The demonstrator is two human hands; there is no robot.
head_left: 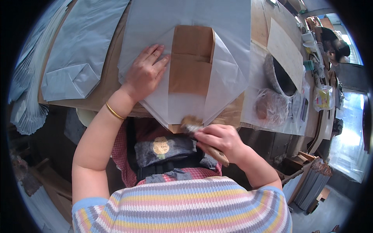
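Observation:
In front of me lies a white paper bag [185, 106], its end opened out into a folded diamond shape. Brown paper [189, 73] shows in the middle of that fold. My left hand [147, 72] rests flat on the bag's left side, fingers stretched out. At the near edge, my right hand [221, 141] grips a brush [215, 154] by its wooden handle. The brush's brown bristles [191, 120] are at the near flap of the bag, somewhat blurred; whether they touch the paper I cannot tell.
Folded white bags [77, 58] lie to the left, beside a fanned stack [29, 93] at the table's rim. On the right are a dark round bowl [279, 75] partly under a board [285, 50], and a clear plastic bag [270, 106]. Another person [334, 42] is at the far right.

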